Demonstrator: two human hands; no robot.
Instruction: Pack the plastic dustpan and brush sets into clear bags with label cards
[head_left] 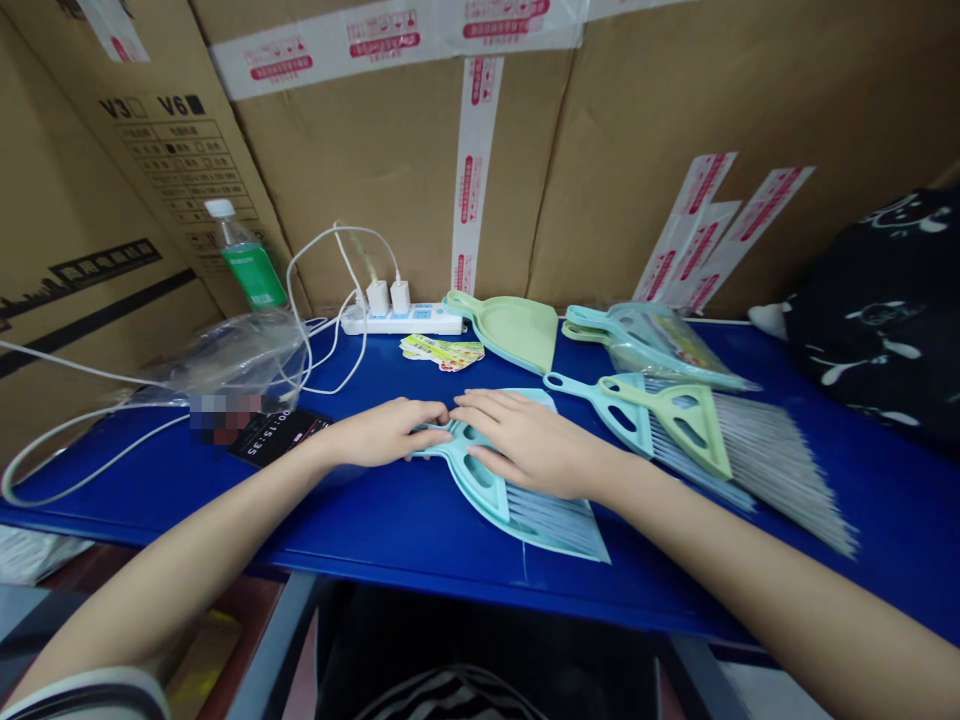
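Observation:
A light blue hand brush [517, 505] lies on a matching blue dustpan near the front of the blue table [390, 525]. My left hand [386, 432] is curled around the brush's handle end. My right hand [525, 437] lies flat on the brush's head, fingers stretched toward the left hand. To the right lie a green brush [694, 425] and another blue brush [600, 400], side by side with their bristles pointing right.
A green dustpan [517, 330] and a bagged blue set [660, 345] lie behind. A power strip [401, 318] with chargers and white cables, a small printed card [442, 352], a green-labelled bottle [244, 260], a clear plastic bag [240, 355] and a phone [277, 436] occupy the left. Cardboard boxes [675, 120] wall the back.

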